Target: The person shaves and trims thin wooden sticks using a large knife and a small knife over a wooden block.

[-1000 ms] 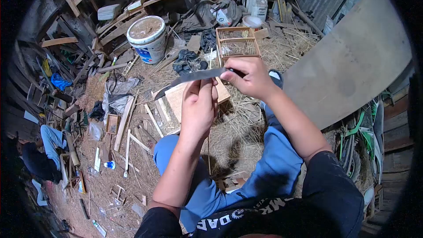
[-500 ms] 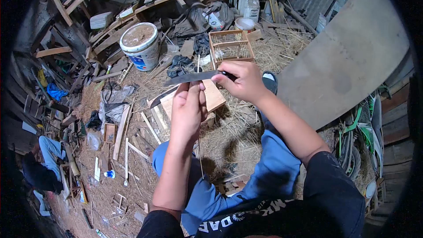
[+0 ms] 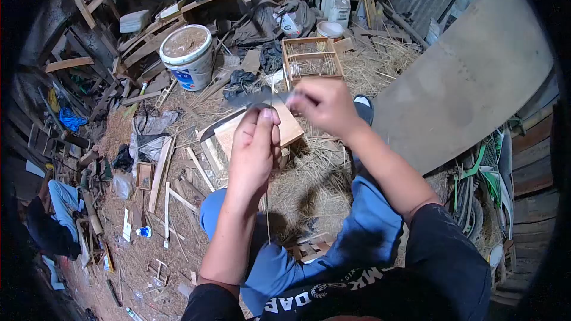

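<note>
My right hand [image 3: 324, 104] is closed around a knife, whose handle is hidden in the fist. The dark knife blade [image 3: 244, 99] is smeared by motion and points left, just above my left fingertips. My left hand [image 3: 257, 139] pinches a thin strip of wood or bamboo [image 3: 268, 214], which runs upright past the blade and down toward my lap. Below the hands stands a pale wooden block [image 3: 284, 129]. A second dark blade [image 3: 217, 127] shows at the block's left edge, partly hidden by my left hand.
Beyond the block is a slatted wooden frame box [image 3: 312, 58]. A large white bucket [image 3: 188, 53] stands at the back left. On the right leans a wide board [image 3: 458, 77] beside a green motorbike [image 3: 485, 172]. Another person [image 3: 56, 214] sits at far left. Straw and sticks litter the floor.
The knife has gone from sharp to blurred, and its blade has risen slightly and tilted beside the strip. My left hand keeps its pinch and has barely shifted.
</note>
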The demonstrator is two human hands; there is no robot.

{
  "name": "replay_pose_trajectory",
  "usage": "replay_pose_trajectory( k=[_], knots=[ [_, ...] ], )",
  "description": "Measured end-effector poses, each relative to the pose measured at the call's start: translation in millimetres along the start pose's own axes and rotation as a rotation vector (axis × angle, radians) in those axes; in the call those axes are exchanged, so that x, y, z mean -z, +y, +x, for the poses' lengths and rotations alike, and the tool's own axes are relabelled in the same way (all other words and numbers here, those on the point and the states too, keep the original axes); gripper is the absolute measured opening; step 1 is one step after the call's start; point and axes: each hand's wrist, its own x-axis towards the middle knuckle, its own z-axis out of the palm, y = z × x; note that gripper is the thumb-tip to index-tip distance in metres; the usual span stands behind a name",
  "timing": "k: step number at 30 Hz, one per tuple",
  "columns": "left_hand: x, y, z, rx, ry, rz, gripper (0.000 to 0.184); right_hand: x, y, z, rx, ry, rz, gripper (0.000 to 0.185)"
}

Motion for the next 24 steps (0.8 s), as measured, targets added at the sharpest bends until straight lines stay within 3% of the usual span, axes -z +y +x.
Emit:
replay_pose_trajectory(
  k=[2, 7, 9, 14, 16, 19, 21, 24],
  knots=[
    [8, -2, -1, 0.01, -0.074, -0.071, 0.02, -1, 6, -1, -0.263, 0.024, 0.025, 0.031],
    [-1, -1, -7, -0.007, -0.06, -0.086, 0.016, -7, -10, -8, -0.106, 0.035, 0.092, 0.036],
    [-6, 3, -9, 0.088, 0.063, -0.088, 0.017, -9, -19, -9, 0.098, -0.039, 0.057, 0.036],
    [-6, 4, -10, 0.046, 0.021, -0.048, 0.018, -3, -15, -6, 0.164, -0.04, 0.093, 0.035],
    [-6, 6, -9, -0.014, -0.042, -0.065, 0.017, 4, -7, -3, -0.058, -0.015, 0.035, 0.037],
    [-12, 9, -12, -0.023, -0.061, -0.08, 0.018, 14, 8, 0, -0.16, 0.064, 0.023, 0.037],
    [-15, 6, -12, -0.002, -0.069, -0.111, 0.017, 14, 3, -3, -0.119, 0.077, 0.062, 0.037],
    [-22, 6, -14, 0.052, -0.04, -0.134, 0.014, 14, -16, -6, 0.135, -0.04, 0.041, 0.035]
  ],
)
